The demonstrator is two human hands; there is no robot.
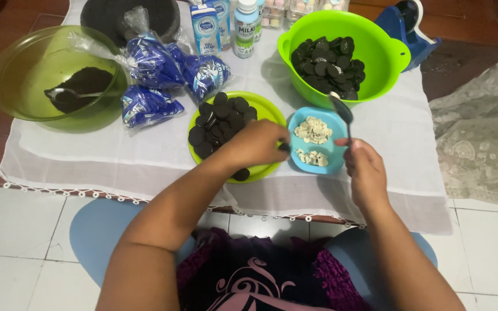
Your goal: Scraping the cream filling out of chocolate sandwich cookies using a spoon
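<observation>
We hold a dark round cookie half (284, 147) pinched in the fingertips of our left hand (256, 144), just over the gap between the lime green plate (267, 109) of dark cookies and the small blue dish (335, 118) of scraped white cream. Our right hand (365, 168) is closed around the handle of a metal spoon (342, 111), its bowl raised above the blue dish. The cookie half looks light, thin and brittle, so we judge it snaps easily; gripping it by the rim with gentle pressure seems safest, keeping the flat face free. Behind stand a big green bowl (400, 56) of more cookie halves and blue wrapped packets (154, 63).
</observation>
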